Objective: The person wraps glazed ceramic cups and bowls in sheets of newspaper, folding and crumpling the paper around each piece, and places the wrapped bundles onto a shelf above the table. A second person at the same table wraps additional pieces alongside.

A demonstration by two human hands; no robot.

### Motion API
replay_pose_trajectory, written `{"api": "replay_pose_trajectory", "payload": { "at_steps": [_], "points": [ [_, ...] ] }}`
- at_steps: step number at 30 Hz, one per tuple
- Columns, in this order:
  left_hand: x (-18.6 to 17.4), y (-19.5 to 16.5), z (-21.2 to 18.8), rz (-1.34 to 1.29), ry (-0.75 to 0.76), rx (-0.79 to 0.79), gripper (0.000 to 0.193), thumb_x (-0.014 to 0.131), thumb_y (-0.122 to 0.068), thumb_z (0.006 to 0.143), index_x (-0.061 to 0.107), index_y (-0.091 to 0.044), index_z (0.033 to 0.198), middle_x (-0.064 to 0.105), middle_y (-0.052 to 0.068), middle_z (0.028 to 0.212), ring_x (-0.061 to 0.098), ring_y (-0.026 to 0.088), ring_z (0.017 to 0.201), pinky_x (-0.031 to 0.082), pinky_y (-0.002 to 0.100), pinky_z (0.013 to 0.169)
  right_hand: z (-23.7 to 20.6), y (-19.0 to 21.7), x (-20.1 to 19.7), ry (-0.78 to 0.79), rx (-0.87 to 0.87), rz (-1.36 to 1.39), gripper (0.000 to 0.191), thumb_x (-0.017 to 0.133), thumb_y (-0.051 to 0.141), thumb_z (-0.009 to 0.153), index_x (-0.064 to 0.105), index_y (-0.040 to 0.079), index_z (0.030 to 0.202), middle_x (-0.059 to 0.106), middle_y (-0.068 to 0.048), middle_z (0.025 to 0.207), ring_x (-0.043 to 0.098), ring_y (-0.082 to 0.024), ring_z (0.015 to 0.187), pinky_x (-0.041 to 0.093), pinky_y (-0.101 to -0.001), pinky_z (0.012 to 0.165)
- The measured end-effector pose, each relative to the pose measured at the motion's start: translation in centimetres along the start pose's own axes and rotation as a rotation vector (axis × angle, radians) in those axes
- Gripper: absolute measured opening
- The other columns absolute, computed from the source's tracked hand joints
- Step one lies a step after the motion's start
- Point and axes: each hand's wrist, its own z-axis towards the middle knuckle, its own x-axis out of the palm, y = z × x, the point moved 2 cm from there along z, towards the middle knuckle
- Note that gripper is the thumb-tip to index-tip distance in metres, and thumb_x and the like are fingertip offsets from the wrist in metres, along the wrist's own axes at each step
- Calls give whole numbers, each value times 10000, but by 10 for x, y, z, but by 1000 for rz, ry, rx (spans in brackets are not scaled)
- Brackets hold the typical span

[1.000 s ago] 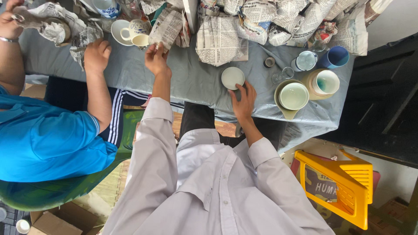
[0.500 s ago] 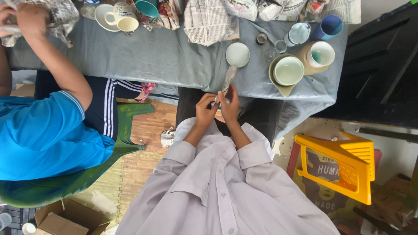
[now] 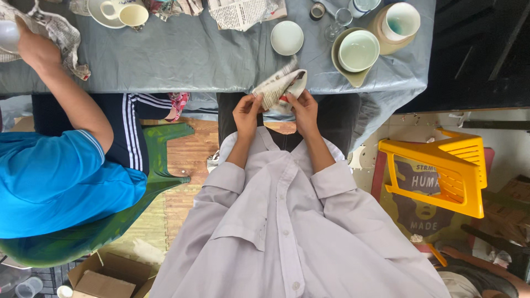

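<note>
Head view, looking straight down over a pale grey shirt front. Holding a folded piece of newspaper between both hands, just at the near edge of the table draped in grey-blue cloth. Left hand pinching the paper's left end, fingers closed on it; right hand gripping the right end, fingers likewise clamped on the paper (thumbs lying on the near side, fingertips partly hidden behind the sheet). Paper tilting up to the right, its upper corner overlapping the table edge, its lower part hanging over the lap.

Sitting just beyond the paper on the cloth: a small white saucer. Standing to its right, an olive-rimmed bowl with a pale bowl nested inside, and farther right a tan mug with a teal inside. Lying near the top edge, a spread sheet of newsprint; farther left, a cream cup resting on a white plate.

Working at the left, another person in a blue shirt, seated on a green plastic chair, forearm reaching up to a wad of newspaper at the table's far left (that hand's grip not clear from here). Lying tipped on the floor at the right, a yellow plastic stool. Showing at the bottom left, an open cardboard box.
</note>
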Motion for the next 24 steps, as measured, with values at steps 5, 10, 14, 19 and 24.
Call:
{"api": "replay_pose_trajectory", "payload": {
  "at_steps": [5, 10, 14, 19, 24],
  "points": [
    [-12, -10, 5, -96, -152, -80, 161, 688, -200, 1009, 690, -44, 1049, 731, 70, 972, 724, 151, 856, 627, 335, 742, 6, -2, -13, -50, 49, 17, 182, 715, 69, 982, 710, -28, 1137, 764, -100, 1037, 727, -155, 895, 601, -322, 805],
    [-26, -9, 12, -249, -264, -151, 176, 671, -237, 1017, 678, -67, 1062, 731, 71, 1006, 704, 175, 918, 580, 343, 777, 7, 5, -13, -71, -2, -125, 296, 715, 58, 949, 665, -15, 1232, 776, -109, 1068, 737, -157, 930, 606, -318, 815],
    [-36, 0, 14, -322, -305, -249, 181, 652, -222, 1010, 663, -62, 1095, 721, 86, 1023, 692, 195, 947, 574, 348, 834, -5, 24, -1, -87, -202, -675, 733, 750, 44, 836, 373, 89, 1463, 709, -101, 1064, 711, -179, 901, 571, -304, 808],
    [-34, -1, 14, -445, -53, -307, 186, 617, -213, 1079, 601, -42, 1152, 704, 131, 1119, 680, 226, 989, 529, 361, 815, -18, 38, 13, 17, -759, -1130, 643, 806, 50, 798, 583, 38, 1401, 579, -314, 1272, 619, -336, 1078, 525, -338, 888],
    [-26, -20, 12, -631, 139, -241, 365, 585, -237, 969, 607, -20, 1261, 679, 140, 1326, 636, 254, 1267, 491, 420, 1105, -5, 8, 1, 98, -491, -708, 196, 684, 101, 1080, 702, 22, 1258, 748, -144, 1186, 683, -196, 1087, 526, -318, 962]
  ]
}}
